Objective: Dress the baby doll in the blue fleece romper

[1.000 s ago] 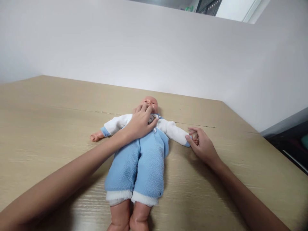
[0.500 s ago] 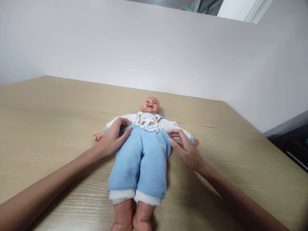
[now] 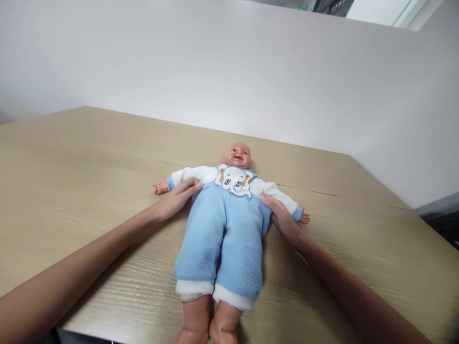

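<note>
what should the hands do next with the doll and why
Perhaps press gently inward from both sides: the left hand and right hand rest against opposite sides of the doll, just under its arms, and it lies face up on the table with its torso between them.

A doll (image 3: 233, 217) lies face-up on a counter (image 3: 107, 138), head (image 3: 235, 154) toward the wall (image 3: 215, 67) behind it, legs (image 3: 195, 315) nearest the camera. The left hand (image 3: 177, 198) rests against its torso (image 3: 231, 193) on the left, the right hand (image 3: 285, 220) on the right (each just below an outstretched arm (image 3: 278, 195)).
</note>
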Available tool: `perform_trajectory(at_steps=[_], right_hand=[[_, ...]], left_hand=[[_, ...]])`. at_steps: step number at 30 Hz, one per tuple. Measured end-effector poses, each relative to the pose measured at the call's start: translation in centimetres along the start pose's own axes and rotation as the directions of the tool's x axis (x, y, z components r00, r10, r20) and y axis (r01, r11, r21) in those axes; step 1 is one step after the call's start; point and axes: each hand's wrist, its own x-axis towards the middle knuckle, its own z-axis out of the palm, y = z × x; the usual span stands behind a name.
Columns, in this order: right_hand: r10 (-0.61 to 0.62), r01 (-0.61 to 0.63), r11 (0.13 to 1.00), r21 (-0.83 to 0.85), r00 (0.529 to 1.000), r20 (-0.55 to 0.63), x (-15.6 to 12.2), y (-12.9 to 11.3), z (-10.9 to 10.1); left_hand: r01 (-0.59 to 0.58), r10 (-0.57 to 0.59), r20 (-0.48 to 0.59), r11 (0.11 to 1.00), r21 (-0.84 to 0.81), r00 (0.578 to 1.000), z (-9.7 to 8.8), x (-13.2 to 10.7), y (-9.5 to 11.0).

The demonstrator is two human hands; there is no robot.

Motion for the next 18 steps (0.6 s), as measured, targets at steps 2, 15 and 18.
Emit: perform_trajectory(at_steps=[2, 15, 18], right_hand=[[0.026, -0.027, 0.999, 0.031, 1.000, 0.014, -0.1, 0.1, -0.2], [0.203, -0.157, 0.831, 0.534, 0.979, -0.028, -0.6, -1.3, 0.5], [0.202, -0.168, 0.844, 0.510, 0.979, -0.012, -0.6, -1.2, 0.2]], left_hand=[[0.023, -0.023, 0.001, 0.998, -0.060, 1.000, -0.1, 0.1, -0.2], [0.060, -0.060, 0.007, 0.981, -0.182, 0.998, -0.1, 0.5, -0.7], [0.026, -0.022, 0.043, 0.993, -0.112, 0.999, -0.2, 0.7, -0.5]])
